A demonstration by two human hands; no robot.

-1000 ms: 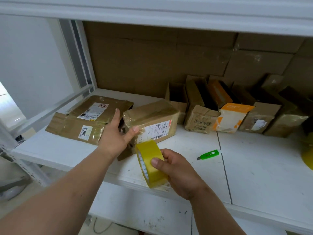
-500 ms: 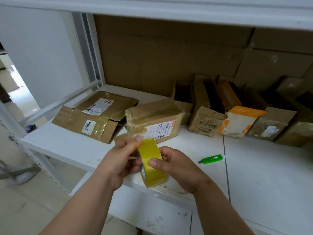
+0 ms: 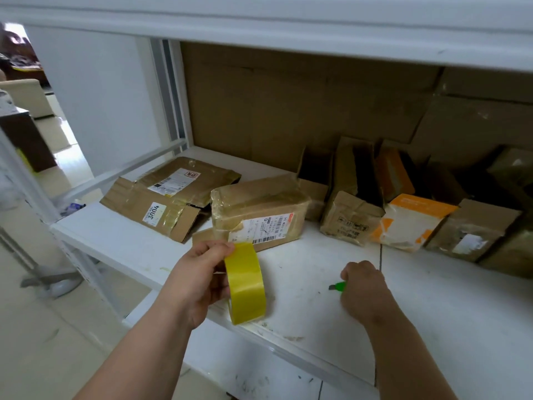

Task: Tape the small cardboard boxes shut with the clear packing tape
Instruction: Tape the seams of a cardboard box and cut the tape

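Progress looks partial, judged against the taped box [image 3: 259, 209] standing mid-shelf. Left of it, two flattened cartons [image 3: 170, 197] lie overlapped on the white shelf [image 3: 432, 307], glossy with old tape and not standing as boxes at all. The taped box itself is wrapped in shiny film with its shipping label facing forward, so it reads as closed, though a loose brown flap pokes out at its lower left. Just in front of it the left hand [image 3: 199, 281] grips the roll of yellowish clear packing tape [image 3: 246, 281], thumb on its top edge, roll upright and off the shelf. Right of the roll, the right hand [image 3: 362, 287] curls around a green utility cutter [image 3: 337, 286], only the tip showing. Right of the taped box, a row of small boxes [image 3: 403, 209] leans along the back with several mouths gaping; these likely remain to be sealed.
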